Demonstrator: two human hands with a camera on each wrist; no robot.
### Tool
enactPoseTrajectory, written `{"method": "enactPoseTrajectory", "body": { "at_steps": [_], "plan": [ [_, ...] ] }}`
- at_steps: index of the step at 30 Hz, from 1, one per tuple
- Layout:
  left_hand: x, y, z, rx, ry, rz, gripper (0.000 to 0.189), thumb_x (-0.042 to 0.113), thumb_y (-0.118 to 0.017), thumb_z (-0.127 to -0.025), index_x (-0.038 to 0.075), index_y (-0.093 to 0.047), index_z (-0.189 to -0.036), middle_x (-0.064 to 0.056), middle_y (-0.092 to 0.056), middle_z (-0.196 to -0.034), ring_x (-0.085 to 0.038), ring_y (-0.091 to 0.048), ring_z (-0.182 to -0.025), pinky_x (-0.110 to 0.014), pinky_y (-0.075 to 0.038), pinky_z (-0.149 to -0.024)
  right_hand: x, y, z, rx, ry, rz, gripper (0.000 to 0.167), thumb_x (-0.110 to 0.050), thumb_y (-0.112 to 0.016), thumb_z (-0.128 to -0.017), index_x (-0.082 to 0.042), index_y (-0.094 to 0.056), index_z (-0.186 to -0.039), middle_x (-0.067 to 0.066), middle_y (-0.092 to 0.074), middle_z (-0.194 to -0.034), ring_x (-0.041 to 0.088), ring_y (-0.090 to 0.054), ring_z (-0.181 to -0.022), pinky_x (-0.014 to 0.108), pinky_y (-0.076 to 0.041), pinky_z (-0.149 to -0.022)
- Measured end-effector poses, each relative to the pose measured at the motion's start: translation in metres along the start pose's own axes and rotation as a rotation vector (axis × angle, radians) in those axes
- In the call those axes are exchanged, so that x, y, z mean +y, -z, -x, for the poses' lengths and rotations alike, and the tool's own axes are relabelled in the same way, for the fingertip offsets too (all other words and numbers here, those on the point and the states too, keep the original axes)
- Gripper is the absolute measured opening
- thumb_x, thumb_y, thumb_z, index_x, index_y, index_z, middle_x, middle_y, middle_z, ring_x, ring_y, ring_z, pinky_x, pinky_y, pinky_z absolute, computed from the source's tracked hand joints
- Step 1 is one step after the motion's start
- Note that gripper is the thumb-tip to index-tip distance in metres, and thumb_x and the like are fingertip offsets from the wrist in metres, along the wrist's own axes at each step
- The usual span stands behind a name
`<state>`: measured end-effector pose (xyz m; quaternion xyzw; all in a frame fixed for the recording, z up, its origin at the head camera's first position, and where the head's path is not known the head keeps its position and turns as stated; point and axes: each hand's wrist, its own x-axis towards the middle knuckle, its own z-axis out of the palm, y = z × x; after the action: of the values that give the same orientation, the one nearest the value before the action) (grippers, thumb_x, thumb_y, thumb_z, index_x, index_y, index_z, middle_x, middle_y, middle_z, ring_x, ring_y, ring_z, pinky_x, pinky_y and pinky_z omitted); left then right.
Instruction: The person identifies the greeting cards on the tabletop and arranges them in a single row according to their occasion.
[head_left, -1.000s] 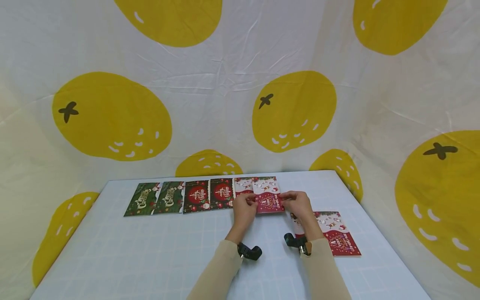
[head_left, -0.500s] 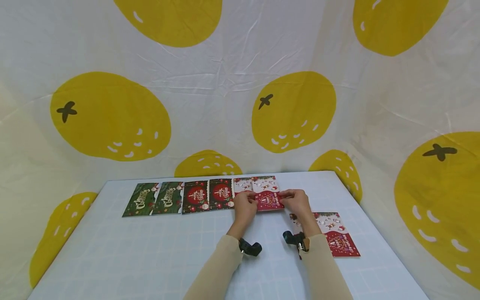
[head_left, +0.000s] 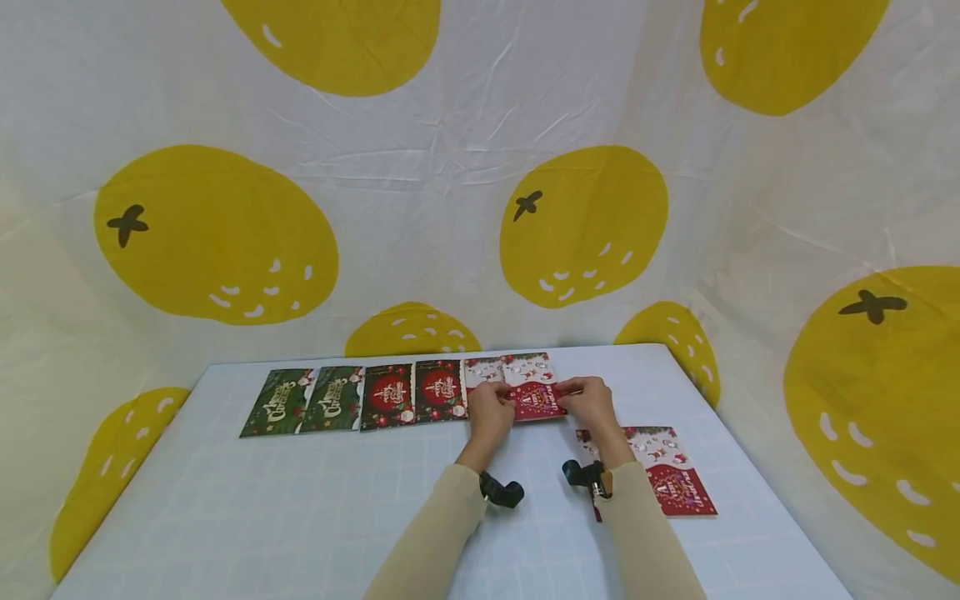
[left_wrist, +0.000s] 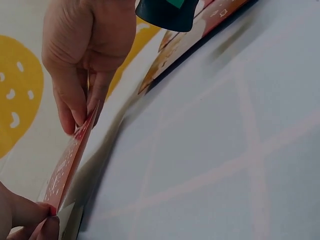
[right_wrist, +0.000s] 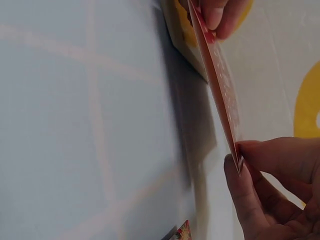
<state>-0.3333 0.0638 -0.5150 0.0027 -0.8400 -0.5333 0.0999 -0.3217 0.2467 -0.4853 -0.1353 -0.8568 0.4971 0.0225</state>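
- Red and white in the head view, a thin rectangular printed card (head_left: 534, 402) was pinched by both hands: the left hand (head_left: 491, 410) gripped its left side, the right hand (head_left: 591, 404) its right side. It was at the right end of a row, over the far part of a pale blue checked counter (head_left: 300, 508). A red-and-white patterned neighbour (head_left: 483, 368) lay just to its left, partly hidden by the left hand. Farther left lay two dark cards with round red centres (head_left: 440, 390) and two green cards with pale lettering (head_left: 333, 398). Other red-and-white cards (head_left: 678, 471) lay nearer the person, partly behind the right forearm.
- In the left wrist view, the held card showed nearly edge-on, stretched between the two pinches and raised from the surface at least in part. A black wrist-worn device (left_wrist: 167, 12) was near the right hand. Good handling here probably called for even, light pressure from both hands, since so thin a sheet could bow or crease.
- In the right wrist view, the right thumb and fingers clamped the card's edge from opposite faces, while the left hand held the other end. Matching the height of both pinches would likely keep the card level; letting go of both sides together should avoid a skewed edge or a nudged neighbour.
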Motion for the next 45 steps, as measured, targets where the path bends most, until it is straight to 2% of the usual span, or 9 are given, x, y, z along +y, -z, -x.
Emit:
{"method": "enactPoseTrajectory", "body": {
  "at_steps": [5,10,17,23,28,33,38,45],
  "plan": [
    [-0.002,-0.003,-0.002,-0.001,-0.009,-0.044,0.023,-0.008,-0.080,-0.083,0.002,-0.081,-0.104,-0.007,-0.075,-0.095,-0.012,-0.065,-0.074,-0.031,-0.057,-0.071,0.000,-0.001,-0.002,-0.005,-0.006,0.022,0.025,0.002,-0.072,-0.093,-0.001,-0.077,-0.118,0.023,-0.065,-0.136,0.037,-0.059,-0.120,0.050,-0.050,-0.101],
    [-0.001,-0.004,-0.004,0.002,-0.020,-0.079,0.024,-0.006,-0.081,-0.082,0.003,-0.081,-0.104,-0.009,-0.075,-0.101,-0.020,-0.068,-0.089,-0.038,-0.057,-0.082,-0.001,-0.002,-0.004,-0.007,-0.004,0.033,0.024,0.002,-0.070,-0.095,0.000,-0.077,-0.118,0.024,-0.065,-0.135,0.038,-0.059,-0.120,0.050,-0.051,-0.101],
    [0.004,-0.004,-0.007,-0.028,-0.009,-0.085,0.022,-0.005,-0.079,-0.083,0.001,-0.080,-0.104,-0.009,-0.072,-0.099,-0.022,-0.066,-0.089,-0.039,-0.057,-0.081,-0.003,-0.003,-0.009,-0.011,0.004,0.053,0.024,0.002,-0.069,-0.096,-0.001,-0.076,-0.118,0.024,-0.065,-0.135,0.039,-0.057,-0.125,0.051,-0.050,-0.105],
    [0.009,-0.008,-0.011,-0.059,-0.005,-0.097,0.025,-0.006,-0.076,-0.082,-0.001,-0.080,-0.106,-0.010,-0.073,-0.100,-0.028,-0.066,-0.101,-0.044,-0.055,-0.092,-0.002,-0.002,-0.013,0.004,0.030,0.086,0.024,0.002,-0.069,-0.096,0.001,-0.075,-0.119,0.024,-0.065,-0.134,0.040,-0.057,-0.126,0.051,-0.049,-0.106],
    [0.011,-0.010,-0.013,-0.052,-0.011,-0.119,0.025,-0.008,-0.073,-0.081,-0.003,-0.080,-0.105,-0.012,-0.074,-0.099,-0.029,-0.066,-0.101,-0.046,-0.054,-0.093,0.000,-0.004,-0.016,-0.004,0.005,0.084,0.026,0.003,-0.069,-0.096,0.000,-0.075,-0.122,0.024,-0.063,-0.136,0.041,-0.054,-0.129,0.052,-0.047,-0.109],
    [0.007,-0.017,-0.013,-0.056,0.007,-0.149,0.025,-0.007,-0.076,-0.083,-0.003,-0.079,-0.107,-0.013,-0.071,-0.105,-0.029,-0.065,-0.105,-0.045,-0.054,-0.096,-0.001,-0.008,-0.017,-0.004,-0.019,0.083,0.028,0.004,-0.069,-0.096,0.000,-0.074,-0.123,0.024,-0.063,-0.136,0.041,-0.054,-0.130,0.052,-0.047,-0.110],
    [0.004,-0.024,-0.012,-0.048,0.022,-0.169,0.025,-0.006,-0.078,-0.084,-0.003,-0.079,-0.108,-0.012,-0.070,-0.108,-0.029,-0.064,-0.108,-0.045,-0.054,-0.098,-0.001,-0.009,-0.016,0.002,-0.005,0.109,0.029,0.004,-0.070,-0.096,0.002,-0.073,-0.124,0.025,-0.064,-0.133,0.041,-0.056,-0.127,0.052,-0.049,-0.108],
    [0.007,-0.025,-0.009,-0.052,0.035,-0.197,0.026,-0.007,-0.079,-0.082,-0.004,-0.078,-0.108,-0.011,-0.064,-0.105,-0.028,-0.060,-0.105,-0.046,-0.051,-0.100,0.000,-0.011,-0.016,0.009,0.000,0.135,0.029,0.003,-0.072,-0.094,0.003,-0.072,-0.124,0.025,-0.065,-0.131,0.041,-0.057,-0.125,0.052,-0.049,-0.107]
  ]
}}
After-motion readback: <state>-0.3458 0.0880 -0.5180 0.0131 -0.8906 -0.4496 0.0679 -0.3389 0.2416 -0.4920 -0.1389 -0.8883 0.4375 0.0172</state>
